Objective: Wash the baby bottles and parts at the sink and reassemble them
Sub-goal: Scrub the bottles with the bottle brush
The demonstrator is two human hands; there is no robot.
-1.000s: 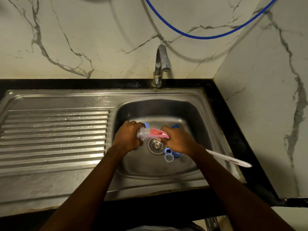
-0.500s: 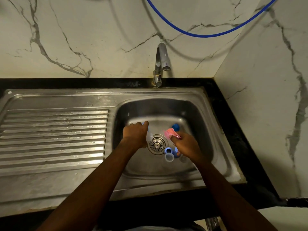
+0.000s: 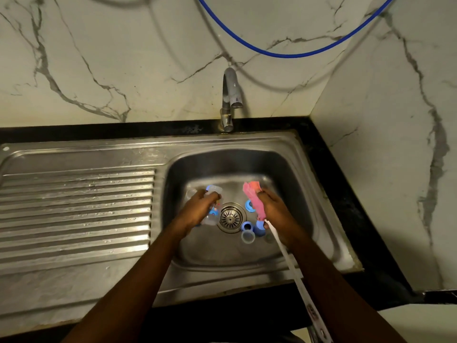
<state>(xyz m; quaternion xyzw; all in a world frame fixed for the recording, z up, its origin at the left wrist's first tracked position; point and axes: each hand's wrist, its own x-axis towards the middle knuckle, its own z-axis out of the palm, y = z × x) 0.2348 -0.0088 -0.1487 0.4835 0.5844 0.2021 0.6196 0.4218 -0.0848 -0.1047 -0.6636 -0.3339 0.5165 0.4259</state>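
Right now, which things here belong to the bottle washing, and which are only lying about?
In the job: baby bottle, held by the left hand; pink bottle brush, held by the right hand; blue rings and a clear cap near the drain; sink; tap.
Not in the job: blue hose on the wall; draining board.

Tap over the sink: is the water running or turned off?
Off, as far as the picture shows: no stream falls from the tap into the sink below its spout.
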